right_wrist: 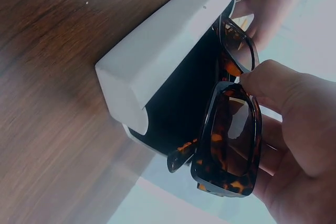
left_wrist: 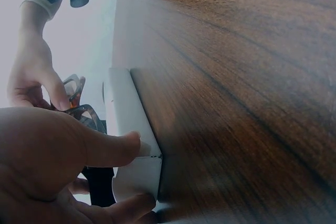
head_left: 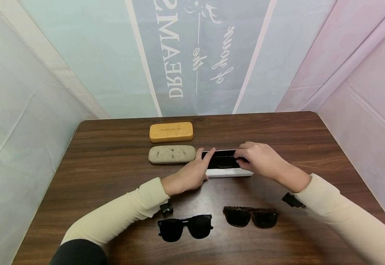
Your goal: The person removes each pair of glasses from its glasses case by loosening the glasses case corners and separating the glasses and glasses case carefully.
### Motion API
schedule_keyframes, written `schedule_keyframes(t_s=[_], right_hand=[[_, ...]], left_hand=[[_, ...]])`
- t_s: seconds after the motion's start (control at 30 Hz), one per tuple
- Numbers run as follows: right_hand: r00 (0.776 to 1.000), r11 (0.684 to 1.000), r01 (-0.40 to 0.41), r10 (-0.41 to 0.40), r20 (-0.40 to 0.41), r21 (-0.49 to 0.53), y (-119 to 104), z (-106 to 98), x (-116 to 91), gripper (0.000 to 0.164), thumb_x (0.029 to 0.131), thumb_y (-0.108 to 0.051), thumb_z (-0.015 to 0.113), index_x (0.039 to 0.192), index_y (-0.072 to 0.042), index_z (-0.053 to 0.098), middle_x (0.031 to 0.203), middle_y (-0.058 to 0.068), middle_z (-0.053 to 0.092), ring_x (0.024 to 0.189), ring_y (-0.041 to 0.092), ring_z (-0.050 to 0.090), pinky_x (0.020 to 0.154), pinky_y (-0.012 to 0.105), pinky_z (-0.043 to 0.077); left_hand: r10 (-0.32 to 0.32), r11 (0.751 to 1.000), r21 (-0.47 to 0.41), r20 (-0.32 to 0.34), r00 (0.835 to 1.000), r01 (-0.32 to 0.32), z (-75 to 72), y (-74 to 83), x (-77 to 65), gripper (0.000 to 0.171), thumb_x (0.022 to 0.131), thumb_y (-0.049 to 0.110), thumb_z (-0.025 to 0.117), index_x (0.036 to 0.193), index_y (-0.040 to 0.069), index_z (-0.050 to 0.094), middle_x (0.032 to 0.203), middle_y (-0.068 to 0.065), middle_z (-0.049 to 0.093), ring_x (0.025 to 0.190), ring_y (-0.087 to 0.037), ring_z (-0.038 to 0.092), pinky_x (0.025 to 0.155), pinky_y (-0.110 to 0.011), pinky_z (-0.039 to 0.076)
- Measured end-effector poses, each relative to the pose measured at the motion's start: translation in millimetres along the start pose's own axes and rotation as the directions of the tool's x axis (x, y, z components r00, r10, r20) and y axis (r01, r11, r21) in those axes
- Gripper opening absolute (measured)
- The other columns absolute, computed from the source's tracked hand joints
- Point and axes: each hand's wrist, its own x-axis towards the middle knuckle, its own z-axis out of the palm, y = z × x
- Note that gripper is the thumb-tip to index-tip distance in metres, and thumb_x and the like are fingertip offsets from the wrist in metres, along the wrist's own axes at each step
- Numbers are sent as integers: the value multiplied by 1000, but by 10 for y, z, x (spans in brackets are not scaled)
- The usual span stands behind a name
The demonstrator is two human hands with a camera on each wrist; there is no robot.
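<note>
A white glasses case with a black inside lies with its lid up near the middle of the table. My left hand grips its left end; in the left wrist view the thumb presses along the white front wall. At the case's right side, my right hand pinches a pair of tortoiseshell sunglasses by the middle of the frame. These sunglasses stand partly over the dark opening, lenses toward my right palm, with one folded temple tip poking out past the case's end.
A grey fabric glasses case sits just left of my left fingers, a yellow case behind it. Nearer me lie black sunglasses and brown tortoiseshell sunglasses. A fabric backdrop stands at the wooden table's far edge.
</note>
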Motion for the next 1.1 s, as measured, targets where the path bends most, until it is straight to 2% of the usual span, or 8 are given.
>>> schedule_keyframes(t_s=[0.2,0.37,0.6,0.83,1.1], right_hand=[[1000,999,-31,31,1,15,1,-65,-49,16,82,0,80,88,-13,74,84,-2,64,71,10,59,58,32,50],[998,998,-65,65,7,5,-2,-125,-79,15,82,-1,79,87,-14,74,83,-5,64,68,7,56,58,30,48],[995,996,-91,91,37,20,-25,-228,-133,13,83,-5,80,91,-15,76,90,-4,69,69,7,61,59,32,51],[986,987,-136,127,104,85,-20,-284,-185,12,86,-8,78,92,-18,75,91,-9,70,70,2,60,59,29,49],[978,974,-128,92,189,188,-18,-292,-206,15,86,-5,76,88,-20,73,89,-13,67,68,-2,53,60,26,47]], left_hand=[[13,1000,16,-19,1000,-12,10,-7,1,89,95,-2,68,163,10,12,158,-35,17,46,-7,46,47,-19,41],[16,1000,12,-13,1000,-16,10,-3,1,87,96,-1,67,163,10,12,159,-36,15,44,-7,44,46,-19,38],[7,1000,6,-6,1000,-7,15,-5,-2,87,97,-1,66,164,11,11,160,-34,13,44,-8,43,45,-20,37],[0,1000,0,-3,1000,0,12,0,3,88,97,-1,66,164,12,10,161,-34,13,45,-7,43,45,-19,37],[-9,1000,-4,8,1000,9,8,1,1,88,98,-1,65,164,12,9,161,-34,12,44,-7,42,45,-19,35]])
